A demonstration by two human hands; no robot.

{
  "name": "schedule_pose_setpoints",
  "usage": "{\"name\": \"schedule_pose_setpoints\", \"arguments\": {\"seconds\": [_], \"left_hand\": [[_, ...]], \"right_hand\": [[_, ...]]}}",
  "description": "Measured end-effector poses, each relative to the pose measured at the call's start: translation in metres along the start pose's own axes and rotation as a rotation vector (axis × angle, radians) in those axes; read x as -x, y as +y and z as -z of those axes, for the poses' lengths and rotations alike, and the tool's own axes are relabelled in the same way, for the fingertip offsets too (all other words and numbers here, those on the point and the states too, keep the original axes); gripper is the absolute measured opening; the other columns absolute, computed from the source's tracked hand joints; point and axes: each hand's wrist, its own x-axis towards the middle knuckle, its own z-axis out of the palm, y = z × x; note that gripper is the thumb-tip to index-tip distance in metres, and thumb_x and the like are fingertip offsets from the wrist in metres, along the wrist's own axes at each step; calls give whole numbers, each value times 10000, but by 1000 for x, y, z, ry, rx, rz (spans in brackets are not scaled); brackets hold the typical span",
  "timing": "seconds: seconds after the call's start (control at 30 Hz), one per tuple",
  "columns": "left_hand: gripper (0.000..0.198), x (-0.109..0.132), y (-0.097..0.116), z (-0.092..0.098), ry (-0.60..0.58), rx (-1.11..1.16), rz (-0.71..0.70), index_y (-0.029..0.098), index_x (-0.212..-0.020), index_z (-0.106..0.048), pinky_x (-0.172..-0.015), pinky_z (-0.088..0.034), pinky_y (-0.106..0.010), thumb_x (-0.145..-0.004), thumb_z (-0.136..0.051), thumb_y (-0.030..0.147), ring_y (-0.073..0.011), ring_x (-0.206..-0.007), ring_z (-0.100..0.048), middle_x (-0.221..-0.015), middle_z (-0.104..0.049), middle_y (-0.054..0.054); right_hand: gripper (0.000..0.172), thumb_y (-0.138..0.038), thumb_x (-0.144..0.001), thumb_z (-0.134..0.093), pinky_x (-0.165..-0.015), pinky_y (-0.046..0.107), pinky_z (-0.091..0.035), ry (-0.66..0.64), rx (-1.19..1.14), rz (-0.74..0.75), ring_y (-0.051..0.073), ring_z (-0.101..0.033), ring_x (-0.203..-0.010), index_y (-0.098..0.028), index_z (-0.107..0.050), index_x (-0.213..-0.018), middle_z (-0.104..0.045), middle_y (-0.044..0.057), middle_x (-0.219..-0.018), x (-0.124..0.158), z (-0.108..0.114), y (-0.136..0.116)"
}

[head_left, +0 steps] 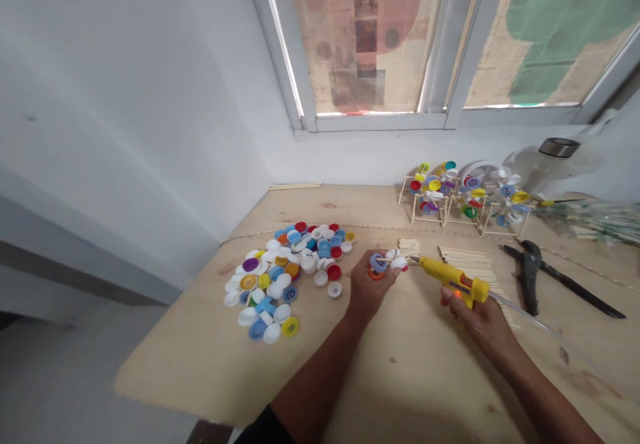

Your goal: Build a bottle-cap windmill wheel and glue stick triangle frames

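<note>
My left hand point(369, 285) is closed around a small cluster of bottle caps point(379, 262), with a blue, an orange and white caps showing and a thin stick among them. In my right hand point(477, 324) is a yellow glue gun point(445, 274), gripped by its handle, with a small light glowing near the thumb. The gun's nozzle points left and is close to the white caps; whether it touches them I cannot tell. A long clear glue stick point(530, 319) sticks out of the gun's back end.
Loose bottle caps point(334, 289) in many colours lie in a pile to the left. Wooden sticks point(465, 255) lie behind the gun. Several cap wheels on stick frames point(430, 187) stand at the back. Pliers point(529, 274) and a black blade point(583, 289) lie right, near a bottle point(543, 164).
</note>
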Motion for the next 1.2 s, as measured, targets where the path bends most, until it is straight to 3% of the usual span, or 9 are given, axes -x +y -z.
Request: {"name": "schedule_pose_setpoints", "arguments": {"seconds": [0.7, 1.2], "left_hand": [[274, 1, 1, -2, 5, 14, -15, 175, -806, -623, -611, -473, -214, -582, -758, 255, -118, -626, -571, -771, -660, -13], [265, 2, 5, 0, -15, -58, -68, 177, -826, -626, -637, -482, -222, -610, -746, 272, -127, -641, -579, -776, -662, -19]], "right_hand": [[454, -613, -742, -493, -537, 263, -419, 16, 45, 10, 168, -538, -585, -181, -575, -630, -596, 44, -620, 0, 0, 1], [415, -576, -753, -512, -436, 232, -344, 4, 18, -17, 119, -453, -496, -177, -549, -646, -544, 12, -585, 1, -2, 0]]}}
